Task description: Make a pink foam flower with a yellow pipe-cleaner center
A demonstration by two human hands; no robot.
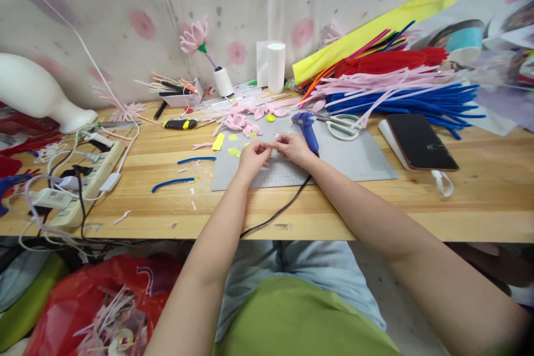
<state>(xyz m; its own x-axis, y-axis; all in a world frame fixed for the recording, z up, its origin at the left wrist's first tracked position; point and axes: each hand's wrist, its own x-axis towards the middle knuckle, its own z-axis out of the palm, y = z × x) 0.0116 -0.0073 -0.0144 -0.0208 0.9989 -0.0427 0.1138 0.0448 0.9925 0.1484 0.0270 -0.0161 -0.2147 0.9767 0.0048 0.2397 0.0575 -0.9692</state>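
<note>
Above the grey cutting mat (362,161) my left hand (253,158) and my right hand (293,150) meet, thumbs and fingertips pinched together. Whatever sits between the fingertips is too small to make out. Right beside my right hand lies a blue hot glue gun (307,129). Pink fuzzy petal shapes (237,121) are heaped behind my left hand. Small yellow pieces (218,142) lie to its left, and a round yellow bit (270,118) rests beyond the fingertips. Scissors with pale handles (342,127) lie on the mat at the right.
Bundles of blue pipe cleaners (400,101) and pink pipe cleaners (384,82) fill the back right. A phone (421,142) leans at the right. A pink flower (195,38) stands in a white spool (223,82). At left are a power strip (89,181) and a utility knife (179,124).
</note>
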